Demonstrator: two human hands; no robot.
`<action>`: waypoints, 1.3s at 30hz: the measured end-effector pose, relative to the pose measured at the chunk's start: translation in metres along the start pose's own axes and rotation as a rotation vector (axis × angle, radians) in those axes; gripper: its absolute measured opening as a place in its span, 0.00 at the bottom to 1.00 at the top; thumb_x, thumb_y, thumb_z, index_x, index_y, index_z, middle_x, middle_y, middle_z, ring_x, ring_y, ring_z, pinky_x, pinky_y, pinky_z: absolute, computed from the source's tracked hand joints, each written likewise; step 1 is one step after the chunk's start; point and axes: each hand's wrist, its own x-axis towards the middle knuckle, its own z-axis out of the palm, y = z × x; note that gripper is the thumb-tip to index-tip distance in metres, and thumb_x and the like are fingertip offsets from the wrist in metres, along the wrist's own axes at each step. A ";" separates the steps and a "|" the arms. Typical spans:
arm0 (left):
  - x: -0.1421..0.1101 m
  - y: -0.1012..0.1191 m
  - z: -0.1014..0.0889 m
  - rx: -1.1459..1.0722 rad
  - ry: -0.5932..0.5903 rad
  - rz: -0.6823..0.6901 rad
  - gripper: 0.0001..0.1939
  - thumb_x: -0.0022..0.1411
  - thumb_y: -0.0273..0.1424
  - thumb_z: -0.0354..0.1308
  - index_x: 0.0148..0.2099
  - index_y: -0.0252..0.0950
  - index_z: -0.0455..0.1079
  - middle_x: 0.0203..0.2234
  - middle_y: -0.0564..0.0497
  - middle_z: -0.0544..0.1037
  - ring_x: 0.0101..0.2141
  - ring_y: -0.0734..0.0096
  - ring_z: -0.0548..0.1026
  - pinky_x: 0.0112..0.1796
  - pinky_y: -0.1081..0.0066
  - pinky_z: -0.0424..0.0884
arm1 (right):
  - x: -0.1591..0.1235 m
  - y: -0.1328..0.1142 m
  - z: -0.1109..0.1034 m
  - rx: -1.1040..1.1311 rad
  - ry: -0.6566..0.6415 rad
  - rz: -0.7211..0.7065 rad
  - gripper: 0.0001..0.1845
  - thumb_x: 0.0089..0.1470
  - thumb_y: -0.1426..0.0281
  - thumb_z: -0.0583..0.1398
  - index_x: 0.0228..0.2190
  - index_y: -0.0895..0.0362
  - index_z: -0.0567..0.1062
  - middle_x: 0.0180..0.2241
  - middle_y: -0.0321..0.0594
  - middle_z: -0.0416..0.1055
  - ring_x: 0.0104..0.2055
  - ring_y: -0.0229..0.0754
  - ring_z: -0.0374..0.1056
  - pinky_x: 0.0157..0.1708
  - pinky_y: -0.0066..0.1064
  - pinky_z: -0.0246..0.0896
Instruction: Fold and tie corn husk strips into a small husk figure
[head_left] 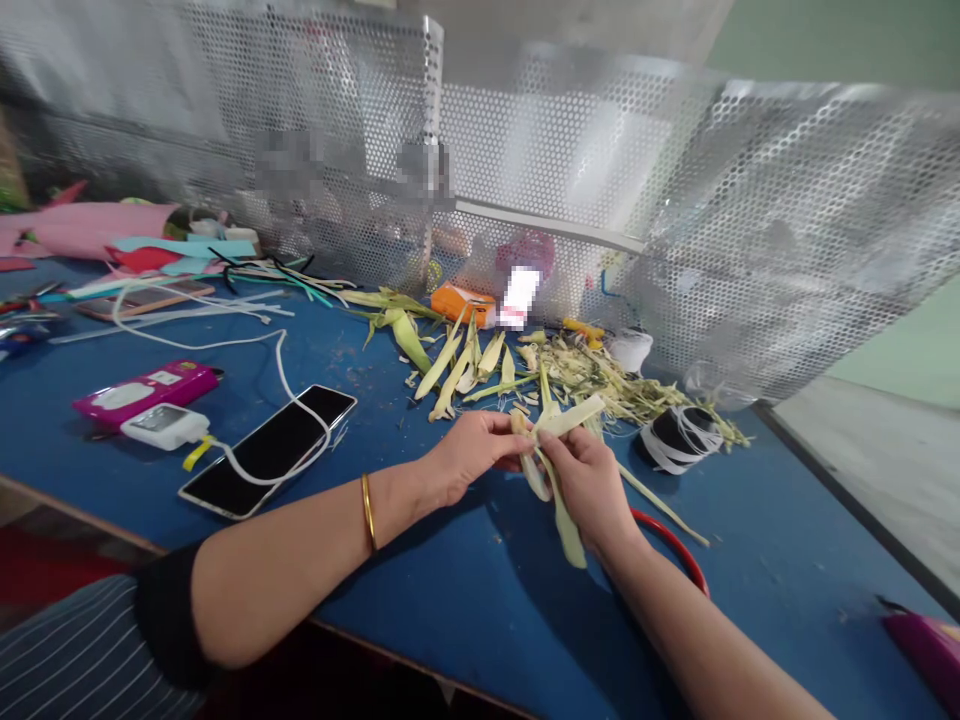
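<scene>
- Fingers of the left hand (pixel 469 455), a gold bangle (pixel 368 512) on the wrist, pinch one side of a bundle of pale husk strips (pixel 568 520) above a blue surface (pixel 787 560).
- The right hand (pixel 589 480) grips the same bundle between thumb and fingers, just beside the left; one strip angles up past the knuckles, another hangs below.
- Behind the hands, loose husk leaves (pixel 442 375) lie fanned out beside a heap of shredded husk (pixel 600 375).
- A spool of black and white thread (pixel 679 440) sits to the right of the bundle, near a red curved handle (pixel 679 548) partly hidden by the forearm.
- At left, a white cable (pixel 280 360) loops across a smartphone (pixel 262 460) near a magenta case (pixel 150 392).
- A perforated screen (pixel 555 140) stands along the back.
</scene>
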 end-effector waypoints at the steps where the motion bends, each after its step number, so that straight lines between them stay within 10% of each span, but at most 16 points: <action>1: 0.000 -0.001 0.001 0.001 0.023 0.020 0.05 0.53 0.20 0.61 0.33 0.31 0.77 0.24 0.52 0.78 0.25 0.76 0.75 0.32 0.74 0.70 | -0.001 -0.001 0.001 0.035 -0.013 0.039 0.23 0.41 0.50 0.67 0.22 0.56 0.70 0.15 0.30 0.65 0.15 0.35 0.57 0.15 0.27 0.51; 9: 0.008 -0.003 -0.006 -0.063 0.154 0.069 0.01 0.53 0.22 0.62 0.31 0.30 0.74 0.21 0.52 0.75 0.20 0.76 0.72 0.26 0.73 0.71 | -0.007 -0.005 0.003 0.094 -0.135 0.188 0.20 0.48 0.52 0.62 0.28 0.58 0.72 0.22 0.38 0.74 0.15 0.35 0.64 0.17 0.26 0.58; 17: 0.008 0.003 -0.009 0.007 0.276 0.115 0.08 0.50 0.20 0.63 0.33 0.32 0.68 0.19 0.55 0.75 0.17 0.78 0.69 0.19 0.77 0.65 | -0.014 -0.008 -0.010 -0.766 -0.219 -0.871 0.16 0.61 0.75 0.50 0.45 0.54 0.74 0.35 0.42 0.77 0.35 0.43 0.73 0.35 0.31 0.63; 21: 0.003 -0.001 -0.005 0.108 0.143 0.121 0.07 0.48 0.19 0.63 0.30 0.33 0.68 0.17 0.56 0.73 0.17 0.80 0.68 0.19 0.80 0.62 | -0.011 -0.015 -0.016 -0.900 -0.071 -1.103 0.14 0.61 0.76 0.52 0.39 0.55 0.77 0.31 0.42 0.75 0.34 0.43 0.70 0.36 0.34 0.60; 31: -0.001 0.002 -0.004 0.161 -0.038 0.032 0.03 0.51 0.22 0.61 0.31 0.32 0.73 0.22 0.52 0.76 0.21 0.76 0.74 0.24 0.75 0.68 | 0.004 -0.006 -0.020 -0.782 0.024 -0.503 0.12 0.58 0.64 0.54 0.26 0.54 0.70 0.20 0.33 0.68 0.23 0.39 0.61 0.25 0.29 0.50; 39: -0.003 -0.006 0.003 0.192 0.097 0.136 0.04 0.47 0.22 0.64 0.29 0.33 0.74 0.19 0.55 0.74 0.20 0.79 0.69 0.24 0.77 0.64 | 0.005 -0.005 -0.017 -0.777 -0.006 -0.452 0.14 0.59 0.62 0.54 0.23 0.54 0.69 0.19 0.32 0.66 0.22 0.37 0.60 0.24 0.28 0.49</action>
